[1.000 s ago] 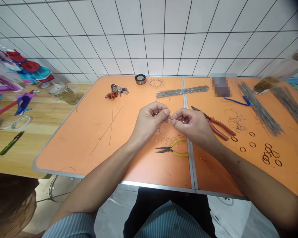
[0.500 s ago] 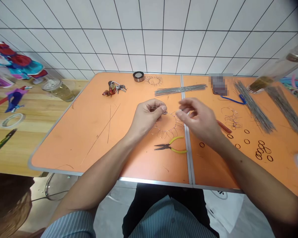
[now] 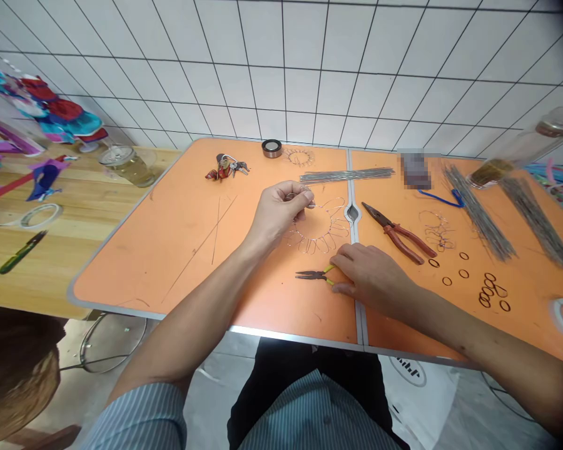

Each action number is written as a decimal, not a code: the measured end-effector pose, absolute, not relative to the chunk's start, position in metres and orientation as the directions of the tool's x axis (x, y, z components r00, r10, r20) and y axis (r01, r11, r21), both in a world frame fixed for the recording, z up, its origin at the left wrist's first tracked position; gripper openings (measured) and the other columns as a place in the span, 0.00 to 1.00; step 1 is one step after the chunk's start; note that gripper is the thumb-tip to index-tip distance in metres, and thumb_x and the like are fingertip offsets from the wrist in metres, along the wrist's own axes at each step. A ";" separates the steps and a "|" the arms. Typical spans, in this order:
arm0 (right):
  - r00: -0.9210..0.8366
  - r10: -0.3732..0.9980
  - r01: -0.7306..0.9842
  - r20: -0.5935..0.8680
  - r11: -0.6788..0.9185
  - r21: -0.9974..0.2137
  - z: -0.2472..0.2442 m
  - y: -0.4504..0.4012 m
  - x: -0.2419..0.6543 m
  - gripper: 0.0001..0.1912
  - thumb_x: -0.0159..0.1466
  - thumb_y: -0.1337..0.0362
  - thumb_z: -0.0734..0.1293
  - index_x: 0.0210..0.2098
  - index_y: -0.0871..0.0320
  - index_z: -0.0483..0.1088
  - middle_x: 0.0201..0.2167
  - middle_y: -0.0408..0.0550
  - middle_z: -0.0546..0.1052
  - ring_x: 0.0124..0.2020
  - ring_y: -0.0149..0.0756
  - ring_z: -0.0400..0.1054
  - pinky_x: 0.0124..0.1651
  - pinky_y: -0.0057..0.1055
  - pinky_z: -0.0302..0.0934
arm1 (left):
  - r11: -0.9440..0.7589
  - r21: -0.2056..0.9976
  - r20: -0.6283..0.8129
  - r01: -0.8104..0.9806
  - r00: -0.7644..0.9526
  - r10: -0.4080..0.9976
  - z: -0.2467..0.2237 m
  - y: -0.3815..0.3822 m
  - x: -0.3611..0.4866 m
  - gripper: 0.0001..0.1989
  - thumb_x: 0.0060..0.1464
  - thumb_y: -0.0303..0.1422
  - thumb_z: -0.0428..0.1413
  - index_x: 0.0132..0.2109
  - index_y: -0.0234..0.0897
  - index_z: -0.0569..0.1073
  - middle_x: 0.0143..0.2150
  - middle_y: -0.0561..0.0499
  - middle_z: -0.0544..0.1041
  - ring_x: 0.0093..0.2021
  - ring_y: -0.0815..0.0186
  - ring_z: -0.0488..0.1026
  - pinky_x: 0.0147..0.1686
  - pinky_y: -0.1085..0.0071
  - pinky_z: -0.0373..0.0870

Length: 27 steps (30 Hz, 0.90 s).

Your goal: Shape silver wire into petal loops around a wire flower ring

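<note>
My left hand (image 3: 279, 212) holds the top edge of a looped wire flower frame (image 3: 318, 234) on the orange table (image 3: 169, 262), pinching the wire between thumb and fingers. The frame's petal loops spread out flat below and to the right of that hand. My right hand (image 3: 366, 276) lies lower right of the frame, its fingers closed over the handles of yellow-handled needle-nose pliers (image 3: 312, 274). The pliers' black jaws point left, and most of the yellow grips are hidden under my fingers. Red-handled pliers (image 3: 398, 232) lie to the right.
Bundles of steel wires (image 3: 347, 175) and loose wire rings (image 3: 436, 229) lie at the back and right, with small dark rings (image 3: 490, 290), keys (image 3: 224, 167) and a tape roll (image 3: 272, 148). A glass jar (image 3: 127, 165) stands on the wooden table (image 3: 60, 250) at left, beside a person's head (image 3: 14, 375).
My right hand has left the wire frame and moved down onto the yellow-handled pliers. My left hand keeps hold of the frame, which now lies a little further from the table's front edge.
</note>
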State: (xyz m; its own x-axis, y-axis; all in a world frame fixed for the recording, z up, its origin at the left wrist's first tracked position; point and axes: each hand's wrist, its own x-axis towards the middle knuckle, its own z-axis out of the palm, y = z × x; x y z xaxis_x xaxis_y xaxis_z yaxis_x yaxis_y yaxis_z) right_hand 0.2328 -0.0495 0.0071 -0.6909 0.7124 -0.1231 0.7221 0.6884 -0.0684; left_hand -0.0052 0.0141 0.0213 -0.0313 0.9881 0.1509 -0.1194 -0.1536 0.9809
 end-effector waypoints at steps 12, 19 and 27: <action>-0.616 0.758 0.787 -0.215 0.583 -0.202 0.012 -0.068 0.211 0.06 0.64 0.73 0.64 0.37 0.56 0.69 0.33 0.47 0.78 0.29 0.34 0.56 0.31 0.36 0.40 | -0.153 0.981 0.153 -0.116 -0.014 0.988 0.016 0.020 -0.010 0.09 0.55 0.37 0.69 0.33 0.38 0.80 0.31 0.51 0.81 0.24 0.72 0.70 0.26 0.73 0.64; -0.600 0.791 0.727 -0.119 0.478 -0.493 0.034 -0.080 0.233 0.11 0.66 0.76 0.62 0.39 0.56 0.74 0.34 0.46 0.78 0.32 0.35 0.67 0.36 0.34 0.56 | -0.173 0.981 0.172 -0.087 -0.018 0.985 0.022 0.017 -0.008 0.07 0.55 0.34 0.67 0.32 0.37 0.79 0.30 0.51 0.81 0.25 0.72 0.69 0.26 0.73 0.66; -0.428 0.902 0.828 0.051 0.414 -0.378 0.086 -0.044 0.248 0.12 0.75 0.55 0.67 0.48 0.50 0.83 0.34 0.45 0.83 0.31 0.41 0.73 0.35 0.37 0.58 | -0.178 0.982 0.178 -0.062 0.008 0.984 0.024 0.014 -0.005 0.07 0.55 0.33 0.67 0.30 0.38 0.80 0.29 0.50 0.80 0.26 0.71 0.68 0.26 0.72 0.66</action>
